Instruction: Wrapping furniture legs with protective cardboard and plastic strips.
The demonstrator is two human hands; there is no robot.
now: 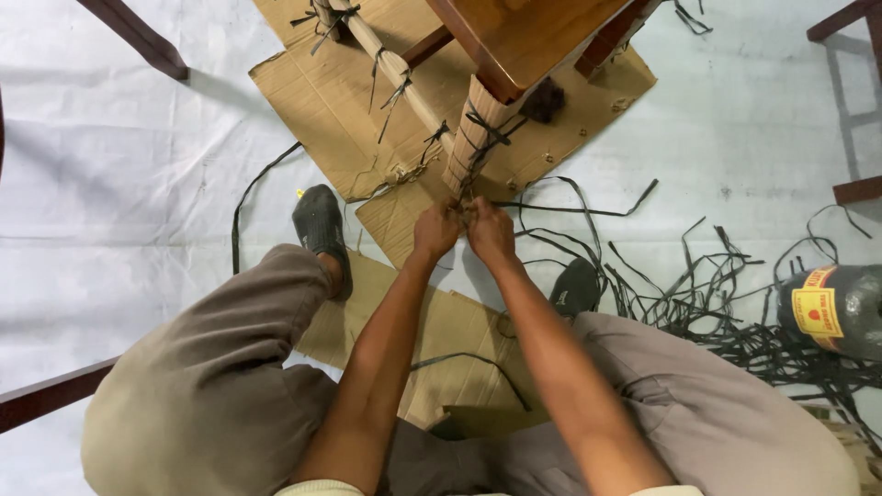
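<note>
Cardboard wrapping around the chair leg is what my left hand and right hand pinch together at its lower end, fingers closed on the black strap bound there. I judge I am tying off this leg; next calls for a firm pull to cinch the knot. Loose black strips litter the white floor beside my knee.

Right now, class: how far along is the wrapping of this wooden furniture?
Done: one leg is cardboard-wrapped and tied with black strips. In hand: left hand and right hand grip the foot of the nearer wrapped leg. Left: loose strips lie unused on the floor.
</note>
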